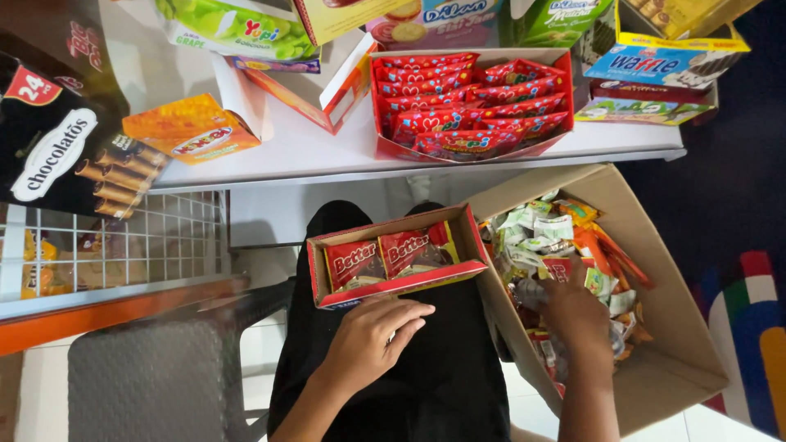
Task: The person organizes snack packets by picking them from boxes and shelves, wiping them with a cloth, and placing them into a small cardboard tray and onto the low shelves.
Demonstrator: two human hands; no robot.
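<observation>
While I watched through the head camera, the left hand lay flat with loose, spread fingers against the near edge of a small red display box that sat on the person's black-clad lap, gripping nothing that I could see. That box held two red snack packets lying side by side, with the right part of it bare. The right hand was down inside a large brown cardboard carton just to the right of the lap, buried among a jumble of mixed wrapped snacks in white, green, orange and red; its fingers were hidden in the pile, so I could not tell whether they had closed on anything. Beyond the knees stood a white table, and on it a larger red tray full of red packets, an orange box to the left and several other snack boxes along the far edge. A white wire rack stood at the left.
</observation>
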